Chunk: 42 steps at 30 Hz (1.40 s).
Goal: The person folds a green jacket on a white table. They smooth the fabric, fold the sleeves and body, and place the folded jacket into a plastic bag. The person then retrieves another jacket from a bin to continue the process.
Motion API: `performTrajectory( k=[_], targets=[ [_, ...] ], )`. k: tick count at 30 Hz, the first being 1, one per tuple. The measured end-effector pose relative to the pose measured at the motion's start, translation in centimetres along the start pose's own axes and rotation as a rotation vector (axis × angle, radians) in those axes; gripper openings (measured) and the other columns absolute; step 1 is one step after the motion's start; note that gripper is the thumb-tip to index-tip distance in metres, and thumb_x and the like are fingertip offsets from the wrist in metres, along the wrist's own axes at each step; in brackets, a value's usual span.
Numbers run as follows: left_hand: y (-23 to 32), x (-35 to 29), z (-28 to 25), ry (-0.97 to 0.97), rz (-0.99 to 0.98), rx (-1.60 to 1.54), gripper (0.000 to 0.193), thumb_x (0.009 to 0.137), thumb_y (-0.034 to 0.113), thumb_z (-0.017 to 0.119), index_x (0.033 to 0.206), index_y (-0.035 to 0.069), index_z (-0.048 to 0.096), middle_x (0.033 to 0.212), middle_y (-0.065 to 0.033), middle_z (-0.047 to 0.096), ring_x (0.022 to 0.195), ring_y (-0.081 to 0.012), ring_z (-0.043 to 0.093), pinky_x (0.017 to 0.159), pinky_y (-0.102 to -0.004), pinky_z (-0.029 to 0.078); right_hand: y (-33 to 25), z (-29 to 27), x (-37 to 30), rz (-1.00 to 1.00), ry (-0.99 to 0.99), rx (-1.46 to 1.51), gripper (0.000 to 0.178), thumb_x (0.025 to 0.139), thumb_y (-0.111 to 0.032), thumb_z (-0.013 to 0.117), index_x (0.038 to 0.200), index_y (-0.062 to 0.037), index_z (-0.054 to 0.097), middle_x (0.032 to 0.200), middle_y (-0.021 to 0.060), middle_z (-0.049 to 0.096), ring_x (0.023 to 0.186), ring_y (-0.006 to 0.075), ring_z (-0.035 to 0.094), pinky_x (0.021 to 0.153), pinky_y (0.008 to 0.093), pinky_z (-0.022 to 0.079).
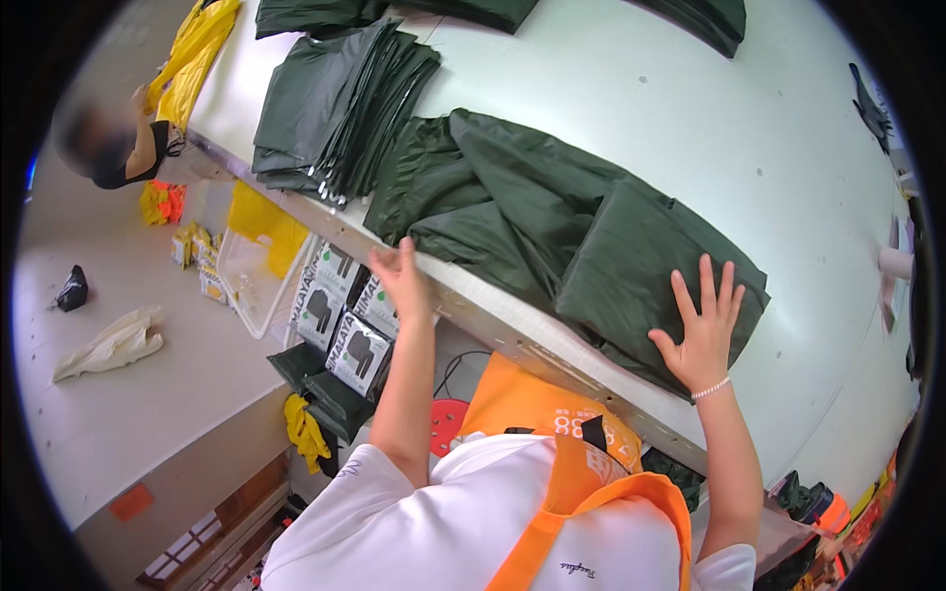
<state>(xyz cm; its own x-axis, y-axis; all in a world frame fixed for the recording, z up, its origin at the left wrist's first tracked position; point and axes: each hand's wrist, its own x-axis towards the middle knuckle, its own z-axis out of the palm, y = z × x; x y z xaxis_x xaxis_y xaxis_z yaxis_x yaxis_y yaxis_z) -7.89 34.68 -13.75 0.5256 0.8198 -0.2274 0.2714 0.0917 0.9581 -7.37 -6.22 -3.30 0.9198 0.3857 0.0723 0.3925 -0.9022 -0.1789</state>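
A pair of dark green trousers [512,227] in thin, slightly shiny cloth lies along the table's near edge. Its gathered waistband is at the left end, and the right part is folded over into a flat layer. My right hand [705,325] rests flat on that folded part with fingers spread. At the table edge, my left hand [402,284] is raised beside the waistband corner, its fingers apart and nothing visible in them. Whether its fingertips touch the cloth I cannot tell. A stack of folded dark green garments [330,108] sits just left of the waistband.
More dark green bundles [690,20] lie along the far side of the white table [788,128]. Below its edge at left are packaged garments [357,350] and a white plastic bin [258,286] with yellow cloth. Another person [128,148] handles a yellow garment [192,69] at far left.
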Motion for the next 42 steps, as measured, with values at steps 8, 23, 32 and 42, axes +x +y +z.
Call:
performTrajectory(
  k=[8,23,32,42],
  targets=[
    [7.7,5.0,1.9,-0.486,-0.41,-0.567,0.03,0.089,0.021,0.058,0.117,0.009,0.054,0.116,-0.0097,0.06,0.104,-0.0246,0.057,0.09,-0.0375,0.045,1.0,2.4,0.5,0.038,-0.064,0.025,0.076,0.072,-0.043,0.069,0.139,-0.0219,0.04,0.152,0.0122,0.02,0.139,0.0391,0.012,0.109,0.057,0.01],
    [4.2,-29.0,12.2,-1.491,1.009,0.27,0.018,0.062,-0.004,0.059,0.071,0.004,0.046,0.145,-0.0111,0.035,0.136,-0.0394,0.025,0.106,-0.0599,0.02,9.7,1.6,-1.3,0.58,0.393,1.409,0.072,0.083,-0.052,0.059,0.137,-0.0087,0.041,0.139,0.0141,0.041,0.129,0.0287,0.036,0.106,0.0406,0.027],
    [3.4,-31.3,14.1,-1.623,1.178,0.482,0.008,0.066,0.004,0.056,0.068,0.005,0.048,0.14,-0.0083,0.042,0.132,-0.0329,0.033,0.106,-0.0634,0.016,19.4,-0.3,-1.6,0.673,-0.303,0.772,0.071,0.083,-0.058,0.054,0.12,0.0027,0.056,0.108,0.0165,0.065,0.104,0.0257,0.06,0.092,0.0316,0.042],
    [6.0,-25.1,8.9,-1.171,1.07,0.761,0.066,0.077,0.046,0.064,0.134,0.019,0.045,0.148,-0.0157,0.024,0.134,-0.041,0.023,0.105,-0.0562,0.023,2.6,-0.4,-14.2,0.714,-0.522,0.228,0.058,0.094,-0.047,0.037,0.085,0.0035,0.063,0.08,0.0285,0.061,0.079,0.0454,0.059,0.074,0.0482,0.047]
  ],
)
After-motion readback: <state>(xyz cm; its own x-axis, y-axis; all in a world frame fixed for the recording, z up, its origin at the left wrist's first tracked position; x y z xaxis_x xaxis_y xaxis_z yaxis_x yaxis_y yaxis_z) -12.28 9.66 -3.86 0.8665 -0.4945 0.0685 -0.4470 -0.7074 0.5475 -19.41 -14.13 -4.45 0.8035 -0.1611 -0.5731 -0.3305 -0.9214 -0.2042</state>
